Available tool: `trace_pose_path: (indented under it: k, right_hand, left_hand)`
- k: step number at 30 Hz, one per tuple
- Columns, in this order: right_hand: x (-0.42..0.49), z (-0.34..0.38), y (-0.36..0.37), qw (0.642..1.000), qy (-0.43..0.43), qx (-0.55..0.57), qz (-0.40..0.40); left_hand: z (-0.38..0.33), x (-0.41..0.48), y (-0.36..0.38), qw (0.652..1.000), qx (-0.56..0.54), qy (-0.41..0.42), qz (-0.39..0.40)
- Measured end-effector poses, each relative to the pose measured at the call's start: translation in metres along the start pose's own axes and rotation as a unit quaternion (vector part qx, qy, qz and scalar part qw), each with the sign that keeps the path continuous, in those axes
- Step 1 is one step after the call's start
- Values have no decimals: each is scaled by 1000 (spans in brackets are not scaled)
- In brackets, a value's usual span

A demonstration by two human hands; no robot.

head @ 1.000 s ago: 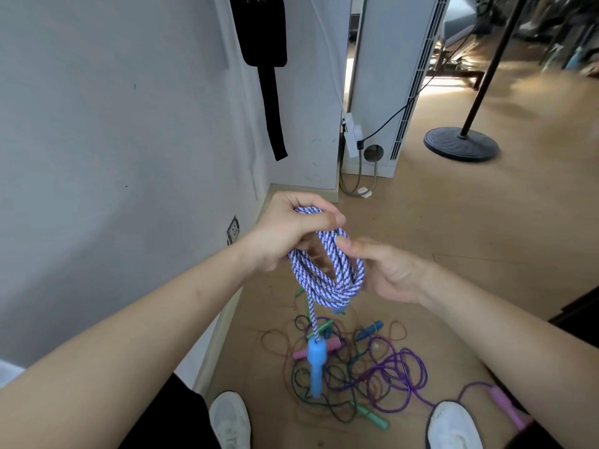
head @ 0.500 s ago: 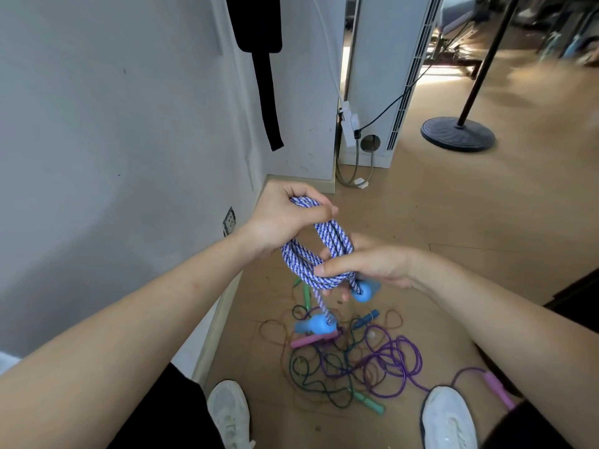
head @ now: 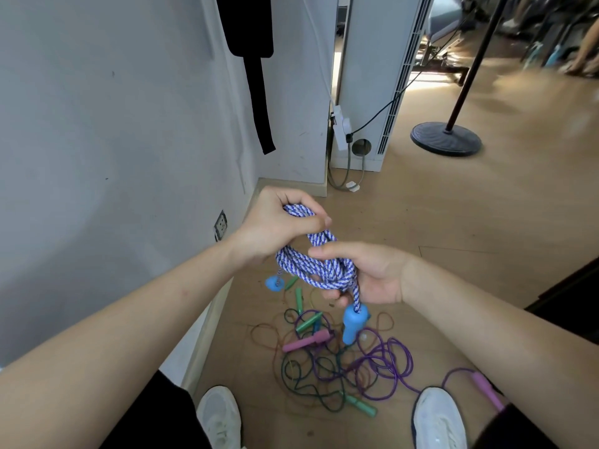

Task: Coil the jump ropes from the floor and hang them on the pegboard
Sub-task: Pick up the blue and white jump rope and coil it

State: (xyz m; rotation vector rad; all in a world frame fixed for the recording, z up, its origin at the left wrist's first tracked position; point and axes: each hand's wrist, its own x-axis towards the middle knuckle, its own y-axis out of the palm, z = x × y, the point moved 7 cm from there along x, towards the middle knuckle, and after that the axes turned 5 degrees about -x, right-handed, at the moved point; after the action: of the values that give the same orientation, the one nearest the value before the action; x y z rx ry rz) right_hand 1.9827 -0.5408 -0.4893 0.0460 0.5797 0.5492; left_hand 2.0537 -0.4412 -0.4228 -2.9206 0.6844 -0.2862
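Note:
A blue-and-white braided jump rope (head: pixel 316 265) is bundled into a coil at chest height. My left hand (head: pixel 275 223) grips the top of the coil. My right hand (head: pixel 366 275) holds its lower right side, thumb over the strands. One blue handle (head: pixel 351 324) dangles below my right hand, the other blue handle (head: pixel 274 283) hangs under my left wrist. On the floor beneath lies a tangle of thin ropes: a purple rope (head: pixel 389 361) with pink handles (head: pixel 306 341), and a dark green rope (head: pixel 311 380) with green handles (head: pixel 361 405). No pegboard is in view.
A grey wall (head: pixel 113 157) runs along the left, with a black strap (head: pixel 259 92) hanging on it and a socket (head: pixel 221 224) low down. A white unit (head: pixel 372 76) with cables stands behind. A black stand base (head: pixel 445 142) sits at right. My white shoes (head: pixel 439 419) flank the tangle.
My right hand has shifted from the front of the coil to its lower right side. The blue handle that was near my right fingers now dangles below that hand.

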Motion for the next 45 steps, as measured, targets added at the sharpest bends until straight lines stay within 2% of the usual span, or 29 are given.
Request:
trace_pose_path:
  k: [5, 10, 16, 22, 27, 31, 36, 39, 42, 45]
  right_hand:
    - [-2, 7, 1, 993, -74, -86, -15]
    - [-2, 1, 4, 991, -83, -105, -23]
    - [-3, 1, 0, 974, -84, -183, -100]
    - [-15, 12, -9, 935, -141, -286, -156]
    - [-20, 16, -18, 914, -180, -310, -188]
    - [-28, 22, -26, 853, -228, -397, -250]
    - [-36, 29, -27, 853, -280, -357, -259]
    - [-37, 28, -32, 855, -280, -346, -265]
    - [-39, 28, -37, 857, -270, -344, -272]
    - [-41, 29, -44, 859, -262, -336, -283]
  left_hand:
    - [7, 3, -5, 1000, 11, -7, -6]
    - [2, 1, 1, 999, 40, 21, 0]
    - [1, 2, 3, 999, 16, 34, 0]
    - [1, 2, 2, 997, 13, 46, 58]
    - [0, -2, 2, 991, 49, 66, 110]
    - [1, -5, 3, 985, 60, 78, 144]
    - [6, -5, 4, 987, 43, 71, 135]
    - [13, -5, 4, 989, 54, 69, 120]
    - [28, -6, 7, 989, 52, -8, 138]
    - [48, -16, 13, 963, 21, -147, 224]
